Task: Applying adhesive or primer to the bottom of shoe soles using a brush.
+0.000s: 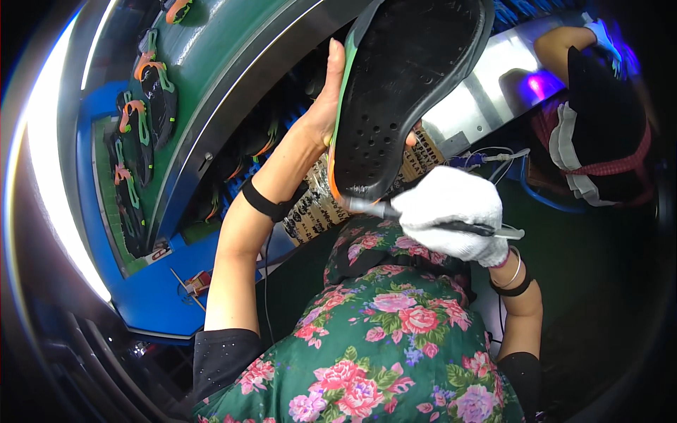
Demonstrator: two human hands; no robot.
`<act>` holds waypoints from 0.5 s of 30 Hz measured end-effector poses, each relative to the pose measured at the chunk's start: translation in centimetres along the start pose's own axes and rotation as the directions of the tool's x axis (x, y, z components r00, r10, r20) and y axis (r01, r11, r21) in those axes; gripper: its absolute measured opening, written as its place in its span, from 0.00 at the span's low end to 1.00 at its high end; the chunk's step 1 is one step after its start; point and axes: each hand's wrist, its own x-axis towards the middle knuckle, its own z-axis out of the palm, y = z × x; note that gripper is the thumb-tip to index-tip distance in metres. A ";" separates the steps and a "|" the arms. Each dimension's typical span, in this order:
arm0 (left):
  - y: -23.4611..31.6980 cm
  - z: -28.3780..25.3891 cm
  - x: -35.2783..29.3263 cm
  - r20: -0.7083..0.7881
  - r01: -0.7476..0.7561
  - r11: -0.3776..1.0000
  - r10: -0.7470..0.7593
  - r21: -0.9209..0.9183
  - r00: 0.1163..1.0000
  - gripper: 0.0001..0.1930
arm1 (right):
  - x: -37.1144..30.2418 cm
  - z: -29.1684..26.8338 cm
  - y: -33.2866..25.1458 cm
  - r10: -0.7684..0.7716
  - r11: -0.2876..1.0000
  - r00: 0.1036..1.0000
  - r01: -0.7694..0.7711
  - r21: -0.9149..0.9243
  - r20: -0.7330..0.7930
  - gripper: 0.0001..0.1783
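A black shoe sole (pixel 384 106) with a green and orange edge is held up in front of the person, tilted, its lower end pierced by a cluster of small holes. The bare left hand (pixel 326 109) grips it, thumb along the left edge and fingertips showing at the right edge. The right hand (pixel 451 215), in a white glove, is closed around a slim tool (pixel 377 209), whose blurred tip lies at the sole's orange lower edge; whether it touches cannot be told. Just behind the sole sits a brown printed carton (pixel 310 220). Below the hands spreads the person's green floral apron (pixel 416 317). To the left, black sandals (pixel 161 95) with orange and green straps lie in a row along a green surface (pixel 211 42), beside a blue counter (pixel 151 299) carrying small red items (pixel 199 282). At the upper right, a co-worker's arm (pixel 560 49) extends near a shiny metal panel (pixel 486 99).
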 end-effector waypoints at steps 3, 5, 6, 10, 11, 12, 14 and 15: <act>-0.2 0.9 0.7 -0.164 0.062 0.992 -0.044 0.111 0.985 0.61 | 0.3 0.1 0.9 -0.186 0.887 0.977 0.213 -0.410 0.104 0.15; 0.1 1.1 0.9 -0.236 0.147 0.981 -0.115 0.125 0.965 0.57 | 0.2 0.4 1.5 -0.184 0.906 0.965 0.241 -0.348 0.187 0.16; 0.1 1.4 1.1 -0.301 0.161 0.975 -0.109 0.154 0.947 0.58 | 0.1 0.5 1.3 -0.156 0.926 0.964 0.218 -0.307 0.215 0.16; 0.1 1.9 0.9 -0.383 0.181 0.939 -0.059 0.292 0.922 0.55 | 0.8 -0.9 0.0 0.030 0.999 0.974 -0.039 0.033 0.224 0.14; 0.2 1.7 0.9 -0.398 0.219 0.932 -0.092 0.288 0.913 0.54 | 1.1 -1.0 0.0 -0.034 0.997 0.981 0.048 -0.068 0.191 0.15; 0.2 1.7 0.9 -0.413 0.257 0.924 -0.124 0.284 0.902 0.52 | 1.3 -1.1 0.1 -0.102 0.977 0.981 0.130 -0.171 0.163 0.15; 0.2 2.7 1.3 -0.550 0.261 0.924 -0.068 0.281 0.833 0.50 | 0.8 -0.9 0.9 -0.132 0.893 0.971 0.203 -0.401 0.198 0.17; 0.3 2.4 1.3 -0.510 0.288 0.903 -0.093 0.318 0.855 0.50 | 0.5 -0.7 1.2 -0.141 0.881 0.953 0.245 -0.404 0.269 0.17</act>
